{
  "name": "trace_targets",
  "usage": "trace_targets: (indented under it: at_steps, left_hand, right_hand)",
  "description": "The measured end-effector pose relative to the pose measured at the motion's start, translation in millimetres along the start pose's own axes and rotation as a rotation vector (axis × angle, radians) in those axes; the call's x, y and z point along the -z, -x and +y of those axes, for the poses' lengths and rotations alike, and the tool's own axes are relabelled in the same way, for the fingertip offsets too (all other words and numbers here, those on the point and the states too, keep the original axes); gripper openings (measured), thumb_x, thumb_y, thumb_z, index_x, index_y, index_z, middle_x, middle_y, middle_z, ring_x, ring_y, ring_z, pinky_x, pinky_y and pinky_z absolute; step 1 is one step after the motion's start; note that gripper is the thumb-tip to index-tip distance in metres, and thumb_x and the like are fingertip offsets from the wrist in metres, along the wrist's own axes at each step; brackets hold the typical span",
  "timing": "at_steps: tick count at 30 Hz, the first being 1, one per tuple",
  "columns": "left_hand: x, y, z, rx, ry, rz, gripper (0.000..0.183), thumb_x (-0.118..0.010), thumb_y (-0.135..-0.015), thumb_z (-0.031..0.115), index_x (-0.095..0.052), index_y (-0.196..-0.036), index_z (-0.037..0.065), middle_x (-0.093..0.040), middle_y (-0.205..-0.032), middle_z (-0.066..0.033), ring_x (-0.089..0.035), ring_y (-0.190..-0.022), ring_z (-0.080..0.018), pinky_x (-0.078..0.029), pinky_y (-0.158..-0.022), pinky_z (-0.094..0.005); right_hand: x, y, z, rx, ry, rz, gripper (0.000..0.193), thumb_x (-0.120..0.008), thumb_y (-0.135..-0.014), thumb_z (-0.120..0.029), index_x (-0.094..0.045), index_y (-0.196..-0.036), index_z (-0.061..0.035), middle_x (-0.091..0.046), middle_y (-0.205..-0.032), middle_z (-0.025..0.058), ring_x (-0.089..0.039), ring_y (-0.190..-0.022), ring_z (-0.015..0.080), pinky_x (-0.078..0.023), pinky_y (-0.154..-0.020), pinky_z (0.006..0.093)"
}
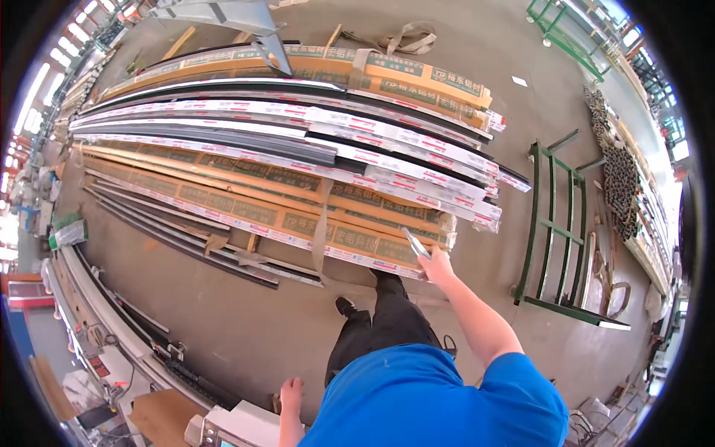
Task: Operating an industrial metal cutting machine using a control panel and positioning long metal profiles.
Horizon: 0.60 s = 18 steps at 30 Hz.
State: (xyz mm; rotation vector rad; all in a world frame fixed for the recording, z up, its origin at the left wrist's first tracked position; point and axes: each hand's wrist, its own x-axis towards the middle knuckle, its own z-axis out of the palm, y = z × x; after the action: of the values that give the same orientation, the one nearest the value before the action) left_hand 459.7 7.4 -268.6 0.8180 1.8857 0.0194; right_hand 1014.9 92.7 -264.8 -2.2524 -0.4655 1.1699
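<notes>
Across the grey workshop floor point(246, 335) lie long brown-wrapped bundles point(287, 218); at their right end, the person's right hand point(436, 265) grasps a slim silver hand tool point(414, 242). The left hand point(291, 396) hangs low, its grip unclear.

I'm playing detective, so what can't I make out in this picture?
In the head view:
- Inside the brown bundles: hidden by their wrapping.
- The silver object in the right hand: too small to name; fingers cover its near end.
- The left forearm: cut off by the lower edge.
- The white machine: also cut off there.
</notes>
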Motion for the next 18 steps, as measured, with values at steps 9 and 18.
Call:
trace_targets:
  at_steps: [9, 18]
  left_hand:
    - [-27, 40, -119, -0.597, -0.511, -0.155, 0.019, -0.050, -0.084, 0.010, -0.067, -0.092, 0.007, -0.063, -0.083, -0.0152, -0.059, -0.076, -0.0326, -0.047, -0.066, -0.0463]
    - [-87, 98, 53, 0.036, -0.407, -0.192, 0.028, -0.055, -0.084, 0.022, -0.062, -0.102, 0.001, -0.064, -0.095, -0.0247, -0.061, -0.087, -0.0388, -0.049, -0.077, -0.0456]
  right_hand:
    - [1, -245, -141, 0.463, 0.801, 0.117, 0.039, -0.050, -0.090, -0.020, -0.046, -0.129, -0.0188, -0.061, -0.103, 0.0183, -0.062, -0.093, 0.0379, -0.050, -0.076, 0.0494]
    - [-10, -373, -199, 0.497, 1.003, 0.101, 0.047, -0.046, -0.092, -0.015, -0.039, -0.138, -0.0210, -0.059, -0.105, 0.0158, -0.063, -0.093, 0.0329, -0.051, -0.081, 0.0452]
